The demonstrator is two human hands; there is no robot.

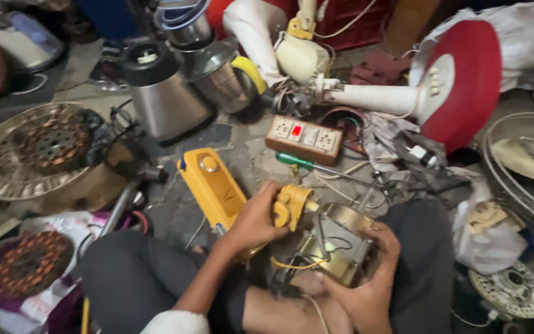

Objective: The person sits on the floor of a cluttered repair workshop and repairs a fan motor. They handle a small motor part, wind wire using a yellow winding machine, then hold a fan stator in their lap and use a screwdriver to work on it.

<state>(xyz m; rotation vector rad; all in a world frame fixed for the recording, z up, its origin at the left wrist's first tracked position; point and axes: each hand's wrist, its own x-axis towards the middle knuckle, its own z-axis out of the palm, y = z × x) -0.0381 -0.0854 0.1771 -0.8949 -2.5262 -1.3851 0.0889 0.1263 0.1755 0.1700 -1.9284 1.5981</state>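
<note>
My left hand (256, 219) grips a yellow plastic part (292, 205) fixed to one end of a small metal motor (336, 244). My right hand (366, 287) cups that motor from below and from the right side. Yellow wires (292, 265) loop out of the motor over my lap. Both hands are over my crossed legs in dark trousers (131, 278). A yellow appliance housing (212, 185) lies on the floor just left of my left hand.
A wooden switchboard with sockets (304, 137) and a green-handled screwdriver (298, 162) lie ahead. A steel mixer jar (162, 93) stands at the back left, a red and white fan base (458, 83) at the right. Motor windings (50, 145), a fan guard (526, 167) and wires crowd the floor.
</note>
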